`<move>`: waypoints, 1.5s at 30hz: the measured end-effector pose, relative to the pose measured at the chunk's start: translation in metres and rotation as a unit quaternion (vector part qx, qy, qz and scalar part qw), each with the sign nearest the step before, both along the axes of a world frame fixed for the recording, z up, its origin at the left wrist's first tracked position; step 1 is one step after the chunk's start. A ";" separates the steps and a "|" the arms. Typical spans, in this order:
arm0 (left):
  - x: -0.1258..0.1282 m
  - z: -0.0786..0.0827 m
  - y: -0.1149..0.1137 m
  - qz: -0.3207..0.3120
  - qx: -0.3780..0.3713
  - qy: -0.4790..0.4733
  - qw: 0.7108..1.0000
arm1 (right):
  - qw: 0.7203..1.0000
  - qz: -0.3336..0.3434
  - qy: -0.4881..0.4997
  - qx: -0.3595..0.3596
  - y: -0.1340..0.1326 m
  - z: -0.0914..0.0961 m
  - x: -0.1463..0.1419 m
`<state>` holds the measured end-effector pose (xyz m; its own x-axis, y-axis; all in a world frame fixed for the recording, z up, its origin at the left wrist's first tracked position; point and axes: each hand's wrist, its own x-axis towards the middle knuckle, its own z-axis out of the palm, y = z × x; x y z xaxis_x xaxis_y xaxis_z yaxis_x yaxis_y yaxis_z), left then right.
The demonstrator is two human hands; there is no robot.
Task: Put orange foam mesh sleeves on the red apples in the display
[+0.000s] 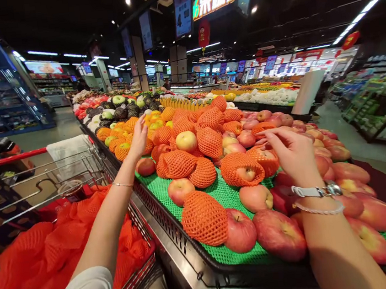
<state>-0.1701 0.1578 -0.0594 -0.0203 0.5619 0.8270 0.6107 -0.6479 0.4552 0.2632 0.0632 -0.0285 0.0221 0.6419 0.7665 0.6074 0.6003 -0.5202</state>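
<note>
My left hand (139, 136) is raised over the left side of the display, fingers stretched up and holding nothing. Near it lie yellow fruit in orange foam nets (130, 125) and a bare apple (145, 167). My right hand (292, 150) is above the apples on the right, its fingers bent and drawn together. What they grip, if anything, is hidden. Just below the fingertips sits an apple in an orange foam net (265, 159), beside another netted apple (242, 168) whose net gapes at one end. Bare red apples (280, 234) and a netted one (204, 218) lie in front.
Green mesh matting (159, 189) lines the black display tray (174, 231). At left stands a shopping cart with a red handle (11, 158), loaded with red-orange foam nets (45, 252). A cloth (70, 155) hangs on the cart. A roll of bags (308, 91) stands behind the apples.
</note>
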 end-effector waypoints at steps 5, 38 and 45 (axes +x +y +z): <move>-0.083 -0.092 -0.118 0.289 -0.130 0.073 0.946 | 0.999 -0.022 -0.019 0.031 -0.005 0.002 0.001; 0.035 0.070 -0.207 0.063 -0.005 0.104 0.993 | 0.993 0.100 -0.022 -0.056 -0.006 -0.004 -0.017; 0.192 0.102 -0.121 -0.313 -0.012 -0.012 0.950 | 0.932 0.296 0.186 -0.100 -0.008 -0.002 -0.025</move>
